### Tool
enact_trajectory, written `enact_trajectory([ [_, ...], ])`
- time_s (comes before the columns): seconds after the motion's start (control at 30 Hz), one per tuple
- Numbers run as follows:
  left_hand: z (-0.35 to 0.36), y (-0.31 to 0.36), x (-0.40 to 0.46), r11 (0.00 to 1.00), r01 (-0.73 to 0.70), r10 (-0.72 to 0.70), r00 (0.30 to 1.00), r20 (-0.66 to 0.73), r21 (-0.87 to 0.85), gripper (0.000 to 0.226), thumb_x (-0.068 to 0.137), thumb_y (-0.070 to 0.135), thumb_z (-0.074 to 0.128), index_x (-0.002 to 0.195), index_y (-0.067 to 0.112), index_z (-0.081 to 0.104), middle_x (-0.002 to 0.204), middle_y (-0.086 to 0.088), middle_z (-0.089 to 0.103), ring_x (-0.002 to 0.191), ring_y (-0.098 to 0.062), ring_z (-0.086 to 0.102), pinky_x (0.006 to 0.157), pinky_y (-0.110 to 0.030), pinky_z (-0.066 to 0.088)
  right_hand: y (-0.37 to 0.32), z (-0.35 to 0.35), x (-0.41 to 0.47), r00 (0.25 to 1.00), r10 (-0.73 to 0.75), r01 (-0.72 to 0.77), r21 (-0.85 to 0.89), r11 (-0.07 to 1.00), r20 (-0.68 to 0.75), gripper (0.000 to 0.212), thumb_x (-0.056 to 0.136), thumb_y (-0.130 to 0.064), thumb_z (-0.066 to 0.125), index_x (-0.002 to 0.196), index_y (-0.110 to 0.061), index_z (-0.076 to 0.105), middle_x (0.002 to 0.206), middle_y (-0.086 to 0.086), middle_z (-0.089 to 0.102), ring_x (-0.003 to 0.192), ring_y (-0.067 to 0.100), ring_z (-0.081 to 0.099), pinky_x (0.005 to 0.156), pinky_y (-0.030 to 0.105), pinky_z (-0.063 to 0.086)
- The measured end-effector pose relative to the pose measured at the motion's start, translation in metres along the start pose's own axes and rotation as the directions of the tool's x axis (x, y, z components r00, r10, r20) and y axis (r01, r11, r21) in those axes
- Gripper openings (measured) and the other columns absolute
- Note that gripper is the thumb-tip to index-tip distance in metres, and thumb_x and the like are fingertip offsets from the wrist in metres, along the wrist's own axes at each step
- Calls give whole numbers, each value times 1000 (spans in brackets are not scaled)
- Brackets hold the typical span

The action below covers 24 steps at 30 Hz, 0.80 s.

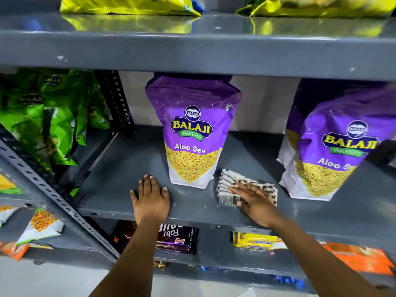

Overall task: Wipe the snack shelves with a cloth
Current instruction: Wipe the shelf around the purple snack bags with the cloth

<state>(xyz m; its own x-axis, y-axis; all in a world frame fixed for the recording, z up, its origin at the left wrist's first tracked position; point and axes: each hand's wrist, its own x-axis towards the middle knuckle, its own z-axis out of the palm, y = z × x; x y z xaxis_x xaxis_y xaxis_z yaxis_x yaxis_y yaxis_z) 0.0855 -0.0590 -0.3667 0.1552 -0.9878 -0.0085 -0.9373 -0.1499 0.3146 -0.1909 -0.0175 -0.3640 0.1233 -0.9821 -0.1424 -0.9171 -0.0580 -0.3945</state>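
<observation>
A folded cloth (228,182) with black and white checks lies on the grey metal shelf (128,168), just right of a purple Aloo Sev pouch (192,129) standing upright at the shelf's middle. My right hand (255,201) lies flat on top of the cloth, fingers spread and blurred by motion. My left hand (151,199) rests palm down on the bare shelf near its front edge, left of the pouch, holding nothing. A second purple Aloo Sev pouch (330,151) leans at the right.
Green snack bags (49,116) fill the neighbouring shelf unit on the left, behind a perforated upright post (53,196). Yellow bags (128,5) sit on the shelf above. Biscuit packs (177,239) and yellow packets (255,241) lie on the shelf below.
</observation>
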Motion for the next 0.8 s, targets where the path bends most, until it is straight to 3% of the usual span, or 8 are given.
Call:
enact_trajectory([
  [0.13, 0, -1, 0, 1000, 0, 0, 1000, 13, 2, 58, 96, 35, 21, 146, 8, 8, 157, -7, 8, 144, -22, 2, 117, -48, 4, 12, 3, -28, 988, -92, 108, 122, 987, -127, 37, 82, -21, 45, 110, -41, 59, 130, -4, 58, 125, 19, 49, 107, 31, 33],
  [0.3, 1, -1, 1, 1000, -13, 13, 1000, 2, 12, 58, 96, 35, 21, 146, 8, 9, 157, -8, 8, 144, -23, 2, 116, -49, 4, -13, -48, -26, 997, -39, 71, 601, 796, -67, 37, 89, 0, 49, 92, -35, 59, 114, -4, 60, 111, 3, 54, 89, -2, 34],
  [0.37, 2, -2, 2, 1000, -13, 13, 1000, -1, 10, 57, 96, 35, 21, 146, 8, 9, 157, -8, 8, 144, -23, 2, 116, -49, 4, -39, -42, -21, 979, -183, 204, 471, 858, -90, 29, 86, -5, 51, 90, -31, 64, 122, -7, 57, 115, -16, 44, 105, 5, 22],
  [0.43, 3, -3, 2, 1000, -15, 15, 1000, -1, 11, 57, 96, 35, 21, 146, 8, 10, 157, -8, 8, 144, -23, 2, 116, -49, 4, -60, -14, -18, 962, -272, 262, 220, 940, 17, 33, 84, -4, 53, 94, -32, 67, 135, -14, 49, 136, -1, 20, 118, 31, 1],
  [0.5, 4, -3, 2, 1000, -21, 21, 1000, -4, 20, 57, 96, 35, 21, 146, 8, 9, 157, -7, 8, 144, -23, 3, 116, -49, 5, -76, 2, -20, 986, -130, 118, 114, 986, 101, 51, 77, 9, 47, 96, -33, 67, 146, -18, 34, 141, 12, 1, 115, 50, -11],
  [0.63, 5, -4, 3, 999, -24, 24, 1000, -6, 28, 57, 96, 35, 21, 146, 8, 9, 157, -8, 8, 144, -24, 3, 116, -49, 4, -102, 1, -22, 952, 228, -139, 374, 917, -206, 49, 76, 9, 44, 103, -26, 66, 147, -3, 38, 140, 21, 22, 117, 45, 18],
  [0.7, 5, -4, 3, 999, -24, 25, 1000, -12, 30, 57, 96, 35, 21, 146, 8, 10, 157, -8, 9, 144, -24, 3, 116, -49, 5, -120, 6, -18, 941, 257, -175, 330, 928, -222, 40, 90, -19, 44, 130, -21, 43, 152, 8, 26, 141, 26, 18, 118, 42, 17],
  [0.8, 5, -4, 3, 999, -25, 25, 1000, -10, 36, 57, 96, 35, 21, 146, 8, 10, 157, -8, 9, 144, -24, 4, 116, -49, 5, -133, 28, -3, 965, 259, -250, 147, 957, -46, 70, 90, -55, 30, 144, -19, 4, 157, 9, -1, 144, 27, -6, 117, 45, -4],
])
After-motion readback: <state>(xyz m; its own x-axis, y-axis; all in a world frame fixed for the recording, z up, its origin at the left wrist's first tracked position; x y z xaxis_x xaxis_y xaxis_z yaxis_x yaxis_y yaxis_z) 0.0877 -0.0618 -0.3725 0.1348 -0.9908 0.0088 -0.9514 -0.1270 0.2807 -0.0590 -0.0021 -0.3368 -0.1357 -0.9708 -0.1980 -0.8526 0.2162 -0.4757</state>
